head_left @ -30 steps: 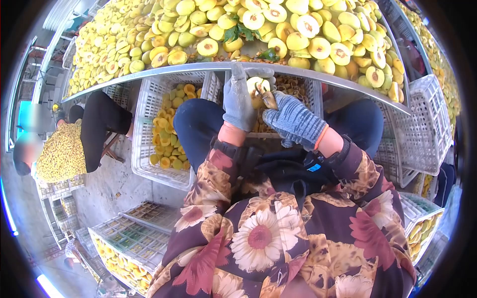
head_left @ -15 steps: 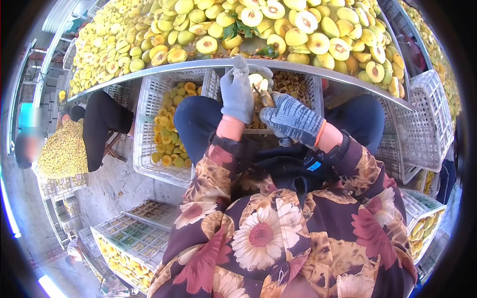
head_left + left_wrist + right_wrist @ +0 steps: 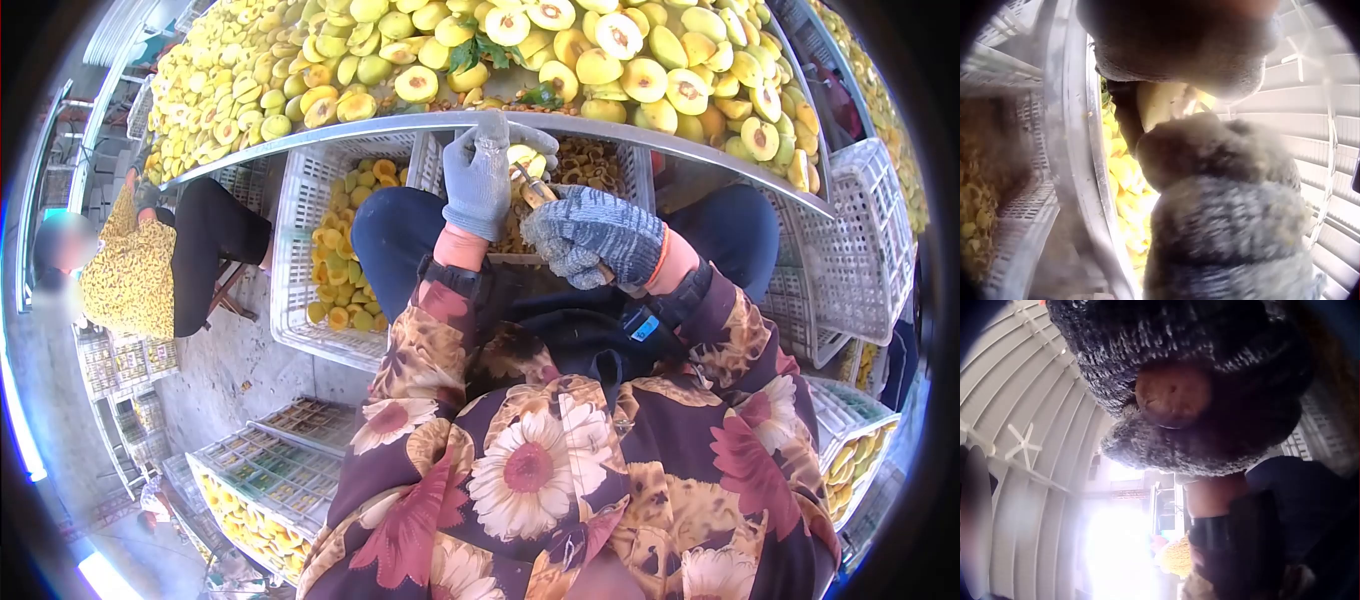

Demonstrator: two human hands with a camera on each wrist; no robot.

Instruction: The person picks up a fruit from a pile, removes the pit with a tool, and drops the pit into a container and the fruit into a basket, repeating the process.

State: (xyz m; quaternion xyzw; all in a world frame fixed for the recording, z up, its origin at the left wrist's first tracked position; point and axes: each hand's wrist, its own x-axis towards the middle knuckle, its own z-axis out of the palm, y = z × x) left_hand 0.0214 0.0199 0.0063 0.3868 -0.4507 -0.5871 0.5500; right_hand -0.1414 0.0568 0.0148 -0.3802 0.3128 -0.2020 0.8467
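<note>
Near the front edge of the table my left hand (image 3: 474, 190), in a grey glove, holds a halved yellow stone fruit (image 3: 522, 155) with the thumb pointing up. My right hand (image 3: 598, 236), in a blue-grey knitted glove, grips a pitting tool (image 3: 537, 188) with a wooden handle and a thin metal tip. That tip is right at the cut face of the fruit. In the left wrist view the fruit half (image 3: 1163, 103) shows between the two gloves, partly hidden by them. The round butt of the wooden handle (image 3: 1172, 394) pokes out of the right fist in the right wrist view.
A metal-edged table (image 3: 390, 127) heaped with halved fruit (image 3: 600, 67) lies ahead. Below it stand a white crate (image 3: 283, 270) of fruit halves and another with brown scraps (image 3: 590, 165). More crates (image 3: 860, 240) stack at right. Another person (image 3: 130, 270) sits at left.
My right hand has turned and drawn slightly back, so the tool's handle and its butt show more. The left hand keeps hold of the fruit. At left, the other person has raised an arm toward the table.
</note>
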